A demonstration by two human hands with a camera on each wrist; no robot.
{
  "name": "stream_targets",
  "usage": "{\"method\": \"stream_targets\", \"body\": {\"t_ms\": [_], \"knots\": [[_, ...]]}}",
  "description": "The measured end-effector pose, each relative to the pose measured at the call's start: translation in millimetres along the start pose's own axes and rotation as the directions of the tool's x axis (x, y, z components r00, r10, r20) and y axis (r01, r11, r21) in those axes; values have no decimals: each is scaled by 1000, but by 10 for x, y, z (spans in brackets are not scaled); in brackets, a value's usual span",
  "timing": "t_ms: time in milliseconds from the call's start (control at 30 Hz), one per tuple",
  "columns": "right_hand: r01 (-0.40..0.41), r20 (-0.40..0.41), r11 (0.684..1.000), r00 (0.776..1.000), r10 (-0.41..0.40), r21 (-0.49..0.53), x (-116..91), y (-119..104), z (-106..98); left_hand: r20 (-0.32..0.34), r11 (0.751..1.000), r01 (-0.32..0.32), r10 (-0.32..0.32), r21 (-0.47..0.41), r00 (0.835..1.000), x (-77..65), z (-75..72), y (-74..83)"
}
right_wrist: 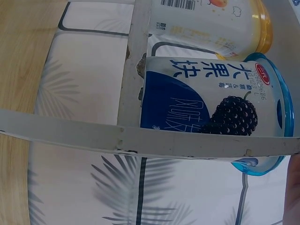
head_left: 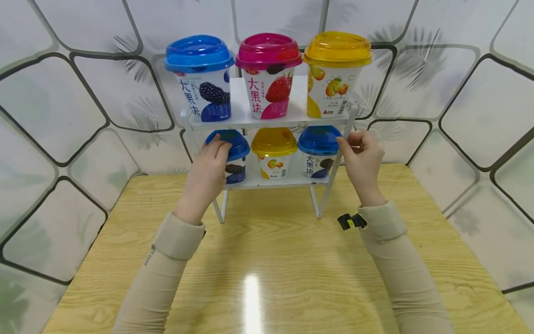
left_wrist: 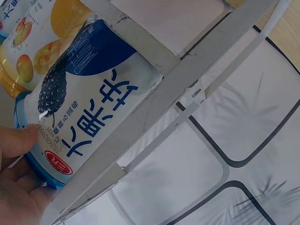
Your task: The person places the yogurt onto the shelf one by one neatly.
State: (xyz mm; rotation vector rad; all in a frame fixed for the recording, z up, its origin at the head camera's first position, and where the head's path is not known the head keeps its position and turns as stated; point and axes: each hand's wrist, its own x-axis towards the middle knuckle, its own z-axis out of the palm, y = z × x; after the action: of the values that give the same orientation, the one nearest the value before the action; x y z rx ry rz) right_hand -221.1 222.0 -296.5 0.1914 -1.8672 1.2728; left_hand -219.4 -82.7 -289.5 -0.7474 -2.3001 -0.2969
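My left hand (head_left: 208, 169) holds the blue lid of a blackberry yogurt cup (left_wrist: 89, 93) at the left end of the lower shelf. In the left wrist view the thumb and fingers lie round that lid. My right hand (head_left: 364, 160) is at the right side post of the white two-tier rack (head_left: 267, 121), its thumb and bent fingers pinching the post. Just inside that post stands another blue-lidded blackberry cup (right_wrist: 187, 101); the post crosses in front of it in the right wrist view. Between the two is a yellow-lidded cup (head_left: 273, 157).
Three larger-looking cups stand on the upper shelf: a blue-lidded one (head_left: 204, 88), a pink-lidded strawberry one (head_left: 269, 83) and a yellow-lidded one (head_left: 333, 83). The rack stands on a wooden table (head_left: 288, 260), close to a patterned wall covering (head_left: 421, 88).
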Motion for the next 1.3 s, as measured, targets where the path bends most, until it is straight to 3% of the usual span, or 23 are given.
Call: {"method": "stream_targets", "body": {"t_ms": [567, 733, 833, 967, 1100, 1200, 1300], "knots": [[-1, 4, 1000, 1000, 1, -8, 8, 11, 8, 5, 999, -11, 11, -30, 1000, -28, 8, -42], [1, 4, 1000, 1000, -1, -5, 8, 33, 21, -26, 999, -22, 21, -36, 999, -77, 13, -21], [0, 2, 1000, 1000, 0, -5, 9, 43, 26, -82, 998, -35, 31, -50, 996, -127, 25, 1], [-3, 3, 1000, 1000, 3, -12, 13, 48, 35, -224, 990, -26, -6, -138, 974, -212, 44, 11], [-9, 8, 1000, 1000, 9, -11, 13, 61, 35, -362, 962, 16, -119, -274, 925, -297, 72, -14], [-14, 4, 1000, 1000, 14, 9, -12, 79, 21, -397, 946, 38, -171, -322, 902, -370, 103, -20], [-8, -14, 998, 1000, 9, 56, -62, 93, 14, -395, 942, 49, -186, -333, 900, -451, 138, 5]]}}
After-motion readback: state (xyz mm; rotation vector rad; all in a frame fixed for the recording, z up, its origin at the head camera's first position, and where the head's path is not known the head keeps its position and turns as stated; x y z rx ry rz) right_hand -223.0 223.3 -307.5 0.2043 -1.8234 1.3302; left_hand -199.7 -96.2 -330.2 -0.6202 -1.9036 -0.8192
